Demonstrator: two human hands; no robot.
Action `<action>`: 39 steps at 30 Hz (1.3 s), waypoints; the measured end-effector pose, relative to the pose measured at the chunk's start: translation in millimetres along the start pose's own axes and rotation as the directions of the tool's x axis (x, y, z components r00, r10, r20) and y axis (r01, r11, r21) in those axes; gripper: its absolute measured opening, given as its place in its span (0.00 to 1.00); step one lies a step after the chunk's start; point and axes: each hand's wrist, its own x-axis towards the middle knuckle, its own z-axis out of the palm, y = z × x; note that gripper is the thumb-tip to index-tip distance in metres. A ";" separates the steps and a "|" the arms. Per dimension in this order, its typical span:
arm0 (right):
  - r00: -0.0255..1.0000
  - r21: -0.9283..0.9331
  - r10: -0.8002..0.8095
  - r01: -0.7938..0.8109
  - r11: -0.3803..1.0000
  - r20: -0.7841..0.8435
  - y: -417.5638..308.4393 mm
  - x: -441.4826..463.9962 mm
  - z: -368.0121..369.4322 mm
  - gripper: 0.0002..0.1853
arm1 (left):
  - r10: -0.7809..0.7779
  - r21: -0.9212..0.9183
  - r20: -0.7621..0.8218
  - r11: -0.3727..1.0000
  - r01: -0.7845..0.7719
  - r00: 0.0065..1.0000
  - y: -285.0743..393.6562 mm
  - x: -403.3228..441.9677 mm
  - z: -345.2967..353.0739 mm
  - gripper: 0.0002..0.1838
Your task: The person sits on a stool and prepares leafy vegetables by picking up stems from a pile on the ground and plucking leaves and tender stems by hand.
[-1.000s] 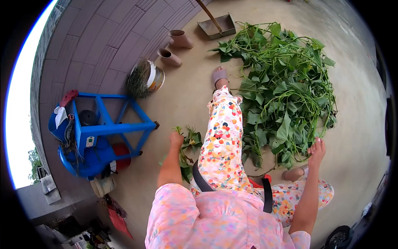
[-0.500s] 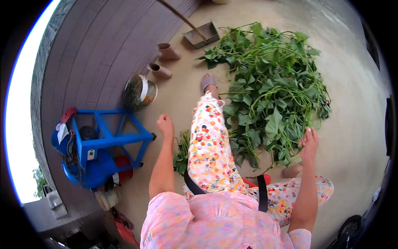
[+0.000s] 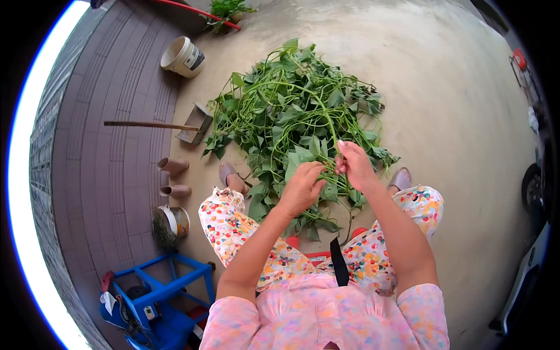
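Note:
A broad heap of leafy green vines (image 3: pixel 280 111) lies on the floor between my feet. My right hand (image 3: pixel 357 168) is closed on a vine stem (image 3: pixel 328 119), thick and pale green, which arches up out of the heap. Close beside it on the left, my left hand (image 3: pixel 302 188) has its fingers curled in at the leaves; what they pinch is hidden. A few leaves and thin stalks show between the two hands, above the near edge of the heap.
Along the wall on the left are a white bucket (image 3: pixel 183 57), a long-handled dustpan (image 3: pixel 195 123), a pair of boots (image 3: pixel 174 167) and a small tub (image 3: pixel 179 221). A blue metal frame (image 3: pixel 157 287) stands at lower left. A wheel (image 3: pixel 532 188) shows at far right.
My view has turned, so the heap now lies straight ahead. Both hands have come together over its near edge, the right one raising a vine stem. My left foot now stands further left.

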 end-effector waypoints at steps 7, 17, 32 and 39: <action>0.996 0.174 -0.077 0.068 0.982 0.046 -7.6 -0.3 -3.1 0.15 | -0.394 -0.302 0.127 0.859 0.414 0.910 11.9 3.4 48.1 0.09; 0.945 -0.667 -0.286 0.316 0.675 0.158 10.1 5.0 -25.0 0.23 | -0.482 -0.540 0.007 0.735 0.409 0.876 -11.0 39.9 -18.2 0.09; 0.695 -0.744 -0.619 0.618 0.255 0.365 4.4 -8.6 -2.2 0.17 | -0.148 0.480 0.168 0.876 0.051 0.975 -61.0 84.8 -55.1 0.08; 0.720 -0.731 -0.682 0.531 0.428 0.125 -3.0 -4.8 -17.2 0.19 | -0.440 0.410 -0.249 0.759 0.505 0.863 -110.5 71.8 -99.5 0.13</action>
